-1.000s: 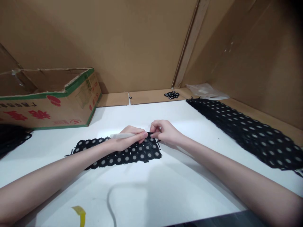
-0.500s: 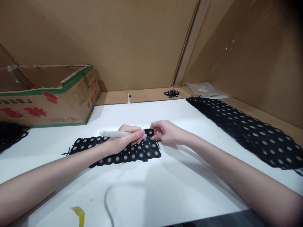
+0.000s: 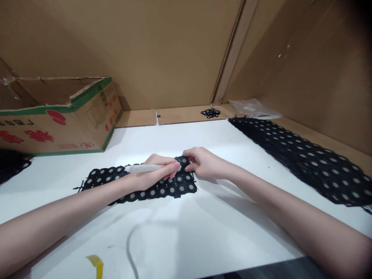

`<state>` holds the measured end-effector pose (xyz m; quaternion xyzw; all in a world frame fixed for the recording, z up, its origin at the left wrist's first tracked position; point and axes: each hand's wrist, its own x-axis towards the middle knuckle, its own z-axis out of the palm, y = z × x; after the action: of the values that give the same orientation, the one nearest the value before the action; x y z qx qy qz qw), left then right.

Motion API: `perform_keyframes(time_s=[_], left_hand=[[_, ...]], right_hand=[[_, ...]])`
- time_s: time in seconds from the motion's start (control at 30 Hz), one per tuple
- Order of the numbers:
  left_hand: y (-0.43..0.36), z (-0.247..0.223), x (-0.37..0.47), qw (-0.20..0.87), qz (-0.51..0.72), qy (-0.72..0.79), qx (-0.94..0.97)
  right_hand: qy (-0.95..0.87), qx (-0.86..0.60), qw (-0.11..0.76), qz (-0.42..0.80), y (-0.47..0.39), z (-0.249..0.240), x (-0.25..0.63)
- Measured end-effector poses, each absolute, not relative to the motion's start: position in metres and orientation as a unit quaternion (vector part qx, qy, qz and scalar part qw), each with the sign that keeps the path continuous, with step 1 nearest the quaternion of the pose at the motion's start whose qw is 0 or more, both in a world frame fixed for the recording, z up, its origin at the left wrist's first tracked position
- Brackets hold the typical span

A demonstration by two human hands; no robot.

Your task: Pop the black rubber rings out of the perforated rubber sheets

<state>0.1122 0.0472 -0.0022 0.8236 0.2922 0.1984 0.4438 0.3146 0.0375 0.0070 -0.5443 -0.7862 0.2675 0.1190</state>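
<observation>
My left hand (image 3: 159, 172) is closed around a white pen (image 3: 142, 168), whose near end lies over the right part of a black strip of joined rings (image 3: 162, 191). The strip lies flat on the white table, and pale round spots show through its rings. At the strip's upper right corner, my right hand (image 3: 200, 162) pinches its edge between thumb and forefinger. The pen's tip is hidden by the fingers of my left hand. My left forearm covers part of the strip's lower left.
A cardboard box (image 3: 87, 120) with green edging stands at the back left. A larger black ring mesh (image 3: 302, 155) stretches along the right. Small black rings (image 3: 210, 112) lie in a heap by the back wall, near a clear plastic bag (image 3: 252, 107). Yellow tape (image 3: 97, 265) sticks near the front.
The pen has tilted flatter, its back end dropping slightly. Both hands stay at the strip's right end with almost no shift.
</observation>
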Motion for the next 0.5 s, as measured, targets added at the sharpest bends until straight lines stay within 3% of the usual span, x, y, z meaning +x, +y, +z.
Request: perform_keyframes(time_s=[0.5], left_hand=[[0.0416, 0.0024, 0.1183, 0.460, 0.167, 0.294, 0.821]], right_hand=[[-0.791, -0.525, 0.131, 0.285, 0.0350, 0.0088, 0.3165]])
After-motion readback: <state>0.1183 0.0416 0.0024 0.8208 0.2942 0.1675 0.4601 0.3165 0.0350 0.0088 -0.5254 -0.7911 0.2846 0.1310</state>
